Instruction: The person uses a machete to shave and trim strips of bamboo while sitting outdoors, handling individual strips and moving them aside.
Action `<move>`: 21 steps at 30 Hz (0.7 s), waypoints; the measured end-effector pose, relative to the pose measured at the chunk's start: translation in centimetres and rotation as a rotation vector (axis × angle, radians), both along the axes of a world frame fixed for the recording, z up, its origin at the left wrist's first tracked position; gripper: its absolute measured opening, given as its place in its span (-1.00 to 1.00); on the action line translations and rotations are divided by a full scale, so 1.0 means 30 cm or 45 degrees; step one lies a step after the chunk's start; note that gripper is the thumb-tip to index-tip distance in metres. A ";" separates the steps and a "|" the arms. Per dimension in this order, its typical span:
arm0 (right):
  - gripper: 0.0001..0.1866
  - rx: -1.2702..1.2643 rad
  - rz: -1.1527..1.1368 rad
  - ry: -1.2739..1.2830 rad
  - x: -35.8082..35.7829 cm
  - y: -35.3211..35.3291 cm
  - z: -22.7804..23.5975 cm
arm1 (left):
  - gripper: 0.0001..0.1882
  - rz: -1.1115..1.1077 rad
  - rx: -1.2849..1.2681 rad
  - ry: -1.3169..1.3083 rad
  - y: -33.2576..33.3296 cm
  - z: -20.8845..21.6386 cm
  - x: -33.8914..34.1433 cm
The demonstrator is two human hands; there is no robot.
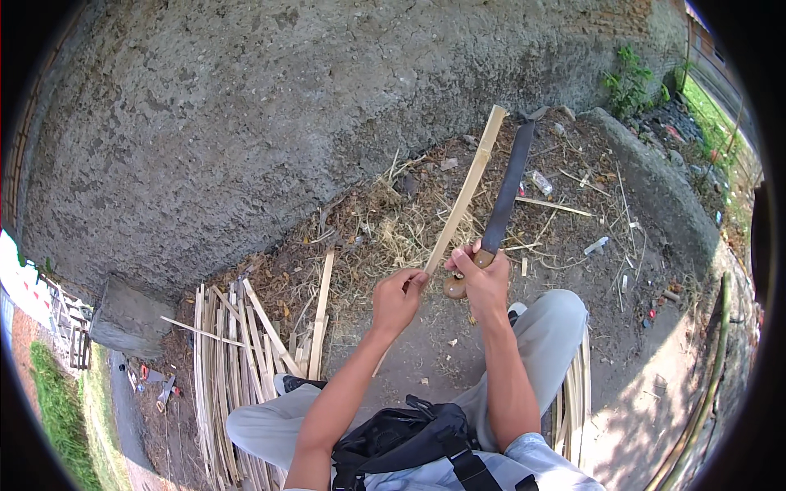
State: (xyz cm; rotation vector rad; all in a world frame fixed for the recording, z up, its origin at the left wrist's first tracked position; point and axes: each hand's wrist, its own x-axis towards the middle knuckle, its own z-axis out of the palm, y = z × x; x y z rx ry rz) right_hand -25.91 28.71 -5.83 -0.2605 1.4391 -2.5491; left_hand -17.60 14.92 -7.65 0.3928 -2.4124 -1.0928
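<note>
A long pale bamboo strip [463, 201] slants up and away in front of me, gripped near its lower part by my left hand [396, 303]. Its thin lower end shows again below that wrist. My right hand [483, 282] is wrapped round the brown wooden handle [455, 287] of a machete. The dark, broad machete blade [508, 188] points up and away, roughly alongside the strip and to its right. A gap shows between blade and strip. The right thumb and fingers sit close to the base of the blade.
Many split bamboo strips [225, 385] lie piled at my left, with another bundle [577, 393] beside my right knee. A rough grey wall [246, 139] rises ahead. Shavings [401, 217], a plastic bottle [541, 182] and litter cover the ground. A bamboo pole [711, 385] lies far right.
</note>
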 end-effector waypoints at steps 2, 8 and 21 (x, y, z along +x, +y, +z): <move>-0.78 0.033 0.030 -0.026 -0.001 -0.004 0.002 | -0.83 0.019 -0.007 0.033 -0.012 -0.012 0.002; -0.80 0.010 0.077 -0.072 0.007 -0.010 0.005 | -0.81 0.040 0.063 0.032 -0.025 -0.002 0.017; -0.75 -0.069 0.304 -0.046 0.021 -0.005 -0.001 | -0.81 0.068 0.099 0.013 -0.044 0.040 0.041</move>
